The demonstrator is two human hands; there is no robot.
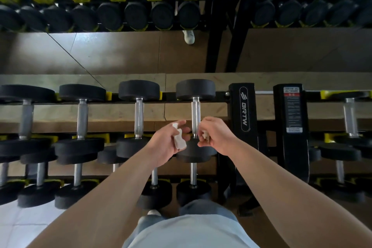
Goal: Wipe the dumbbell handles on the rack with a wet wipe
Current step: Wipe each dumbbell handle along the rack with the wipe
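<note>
- The person's pale shirt (pixel 193 233) fills 6 o'clock, with both bare forearms reaching up from it.
- The left hand (pixel 165 145), just below centre, grips a folded white wet wipe (pixel 179 141) between curled fingers and thumb.
- The right hand (pixel 216 137), at the left hand's 3 o'clock, curls its fingers round a small pale wad (pixel 205 135).
- Between the hands runs a steel dumbbell handle (pixel 195 115) on the rack's top tier; the wet wipe is just beside it at its 8 o'clock.
- A black rack upright (pixel 243 115) marked BRTW stands at 3 o'clock of the hands.

BRTW on black rack post (pixel 243 115), nearby sticker (pixel 292 109) print seemingly unreadable
</note>
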